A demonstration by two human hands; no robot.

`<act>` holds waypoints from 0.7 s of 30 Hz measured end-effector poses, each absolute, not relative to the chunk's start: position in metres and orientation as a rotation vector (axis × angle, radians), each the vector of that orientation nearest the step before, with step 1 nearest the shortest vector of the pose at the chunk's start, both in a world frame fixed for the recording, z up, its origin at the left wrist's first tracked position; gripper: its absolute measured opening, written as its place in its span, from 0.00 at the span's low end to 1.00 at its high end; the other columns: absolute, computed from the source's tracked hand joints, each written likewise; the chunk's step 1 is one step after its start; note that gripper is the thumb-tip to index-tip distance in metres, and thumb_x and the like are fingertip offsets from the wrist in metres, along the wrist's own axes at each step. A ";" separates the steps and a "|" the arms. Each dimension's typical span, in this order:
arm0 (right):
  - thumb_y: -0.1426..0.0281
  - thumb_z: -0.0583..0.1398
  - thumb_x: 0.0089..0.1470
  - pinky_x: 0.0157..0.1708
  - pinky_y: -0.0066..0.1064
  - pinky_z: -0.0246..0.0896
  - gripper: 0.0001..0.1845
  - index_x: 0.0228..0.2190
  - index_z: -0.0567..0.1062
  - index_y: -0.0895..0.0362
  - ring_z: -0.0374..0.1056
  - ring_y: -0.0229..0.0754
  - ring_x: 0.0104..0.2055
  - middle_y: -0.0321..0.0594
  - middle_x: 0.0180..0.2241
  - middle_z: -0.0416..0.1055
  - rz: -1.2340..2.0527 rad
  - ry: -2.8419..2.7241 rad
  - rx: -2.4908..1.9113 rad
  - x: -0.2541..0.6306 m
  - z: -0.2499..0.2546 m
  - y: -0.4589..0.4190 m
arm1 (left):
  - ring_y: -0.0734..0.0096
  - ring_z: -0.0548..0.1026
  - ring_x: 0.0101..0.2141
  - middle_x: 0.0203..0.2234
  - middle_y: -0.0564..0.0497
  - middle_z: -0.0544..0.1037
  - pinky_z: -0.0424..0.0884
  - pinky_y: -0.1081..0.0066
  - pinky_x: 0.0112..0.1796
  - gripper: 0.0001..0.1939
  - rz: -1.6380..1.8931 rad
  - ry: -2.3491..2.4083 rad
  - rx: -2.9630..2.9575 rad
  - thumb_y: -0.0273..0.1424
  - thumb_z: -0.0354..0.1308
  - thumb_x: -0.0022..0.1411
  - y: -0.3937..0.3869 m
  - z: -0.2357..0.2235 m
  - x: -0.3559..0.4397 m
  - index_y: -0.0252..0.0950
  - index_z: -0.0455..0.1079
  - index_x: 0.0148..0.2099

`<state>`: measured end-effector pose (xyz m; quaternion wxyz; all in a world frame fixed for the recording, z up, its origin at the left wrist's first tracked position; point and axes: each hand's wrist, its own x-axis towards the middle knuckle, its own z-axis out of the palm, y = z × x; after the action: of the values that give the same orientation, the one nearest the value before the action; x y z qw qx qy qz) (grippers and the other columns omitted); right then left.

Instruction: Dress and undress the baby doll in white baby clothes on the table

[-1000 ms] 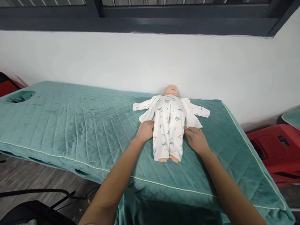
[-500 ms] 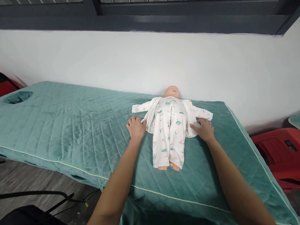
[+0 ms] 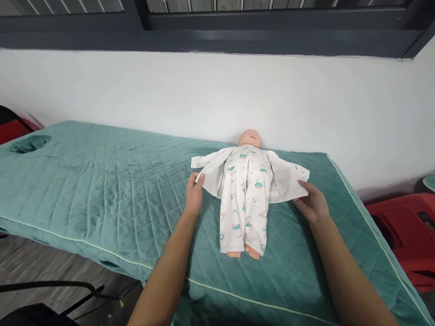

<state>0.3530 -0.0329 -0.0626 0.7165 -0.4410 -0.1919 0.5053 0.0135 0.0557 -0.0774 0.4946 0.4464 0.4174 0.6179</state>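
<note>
White jacket [image 3: 285, 185] spread at the sides of the doll [image 3: 250, 138]; its front flaps are drawn wider than half a second ago. One flap is pinched by the left hand [image 3: 195, 195], the other by the right hand [image 3: 314, 202]. Doll, in printed trousers [image 3: 243, 200], is laid face-up between the grips on the green quilted bed [image 3: 114, 186]. Red plastic object [image 3: 404, 227] noted beyond right grip.

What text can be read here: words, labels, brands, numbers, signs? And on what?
None legible.
White printed clothes on the doll: small teal and pink figures; any lettering among them is too small to read.
Red object at the right edge: a dark patch, no readable marking.
Green cover, wall and window frame: no text visible.
</note>
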 end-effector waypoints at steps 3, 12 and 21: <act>0.73 0.67 0.41 0.33 0.30 0.71 0.13 0.32 0.73 0.53 0.72 0.39 0.33 0.34 0.34 0.76 1.077 -0.542 -1.006 0.341 -0.045 -0.018 | 0.73 0.67 0.31 0.30 0.54 0.69 0.64 0.73 0.34 0.19 1.458 0.798 1.010 0.45 0.63 0.57 0.055 -0.055 0.029 0.37 0.61 0.32; 0.62 0.65 0.52 0.40 0.34 0.65 0.12 0.36 0.76 0.55 0.71 0.42 0.40 0.42 0.40 0.77 1.419 -1.788 -1.227 0.292 0.037 -0.033 | 0.69 0.74 0.37 0.42 0.45 0.79 0.66 0.70 0.38 0.12 0.920 0.638 1.595 0.40 0.55 0.65 0.037 0.002 0.040 0.36 0.65 0.36; 0.61 0.60 0.53 0.33 0.31 0.59 0.10 0.31 0.72 0.55 0.67 0.39 0.30 0.36 0.28 0.73 0.669 -1.231 -1.528 0.292 0.007 0.048 | 0.68 0.75 0.44 0.42 0.49 0.79 0.68 0.67 0.47 0.08 1.186 0.964 1.514 0.33 0.54 0.62 0.104 -0.014 0.084 0.38 0.70 0.42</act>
<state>0.2921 0.0478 0.0065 0.5090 -0.6345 -0.5110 0.2779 0.0837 0.1042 -0.0137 0.4751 0.6192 0.3942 0.4853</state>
